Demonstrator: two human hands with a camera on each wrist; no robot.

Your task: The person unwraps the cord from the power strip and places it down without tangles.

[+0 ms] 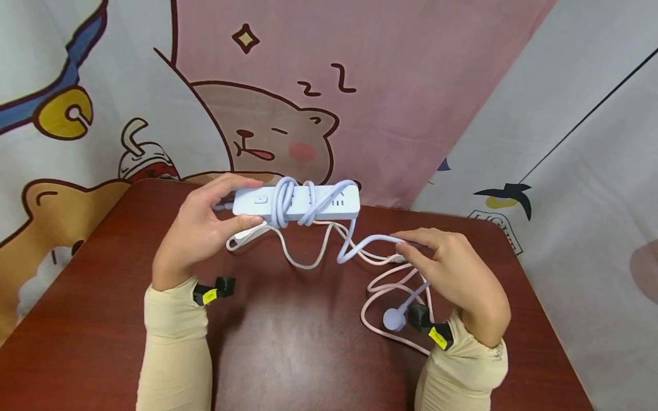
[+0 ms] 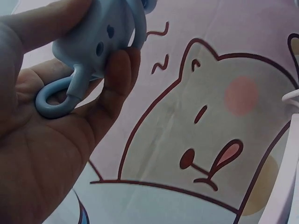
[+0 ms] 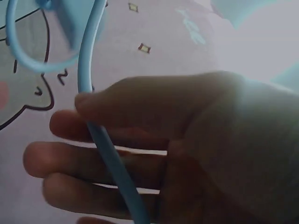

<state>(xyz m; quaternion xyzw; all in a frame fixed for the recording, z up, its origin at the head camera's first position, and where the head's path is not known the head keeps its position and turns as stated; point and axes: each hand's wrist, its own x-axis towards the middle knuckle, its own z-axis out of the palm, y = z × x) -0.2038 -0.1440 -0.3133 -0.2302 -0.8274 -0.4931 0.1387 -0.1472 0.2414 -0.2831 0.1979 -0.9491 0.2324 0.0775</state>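
A white power strip (image 1: 247,204) is held up over the table by my left hand (image 1: 197,220), thumb and fingers gripping its left end. Its pale blue cord (image 1: 281,201) is wound several times round the strip's body. From the right end the loose cord runs to my right hand (image 1: 447,262), which pinches it between thumb and index finger. The cord (image 3: 85,56) crosses the spread fingers in the right wrist view. Below that hand hangs the round plug (image 1: 394,319). In the left wrist view the cord leaves the strip (image 2: 70,49) in a small loop (image 2: 56,109) by the palm.
On the brown table (image 1: 288,342), a white cable (image 1: 303,266) lies behind and below the strip, near a white block (image 1: 249,231). A pinkish cable (image 1: 365,311) is spread in loops under my right hand. A printed curtain (image 1: 390,85) hangs behind the table.
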